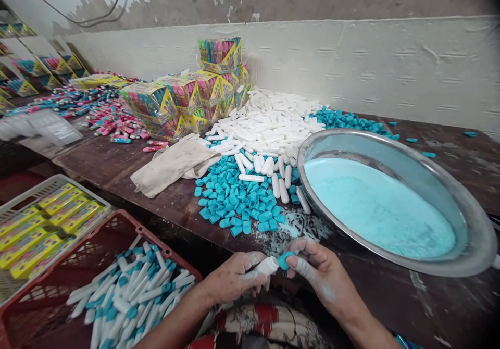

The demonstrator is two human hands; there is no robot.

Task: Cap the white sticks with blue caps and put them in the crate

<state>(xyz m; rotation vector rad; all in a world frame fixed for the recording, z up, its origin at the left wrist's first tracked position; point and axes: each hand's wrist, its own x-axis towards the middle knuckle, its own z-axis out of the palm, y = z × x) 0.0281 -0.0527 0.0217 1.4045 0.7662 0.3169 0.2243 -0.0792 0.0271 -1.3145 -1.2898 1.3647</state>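
My left hand [239, 277] is closed around a white plastic tube [267, 265], its open neck turned to the right. Pinched in my right hand [317, 268] is a teal cap [285, 260], close to the neck; whether they touch I cannot tell. Blue powder dusts my right thumb and fingers. In front of my hands lies a heap of loose teal caps [238, 192]. Behind it spreads a large pile of white tubes [269, 125]. At the right stands a wide metal basin [474, 234] with light blue powder [375, 208] in it.
At the lower left, a red crate [47, 281] holds capped tubes [133, 291]. A pale crate [84, 195] beyond it carries yellow boxes [33, 245]. A cloth [175, 164] lies on the dark table [105, 166]. Filled display boxes [187, 94] are stacked near the wall [351, 67].
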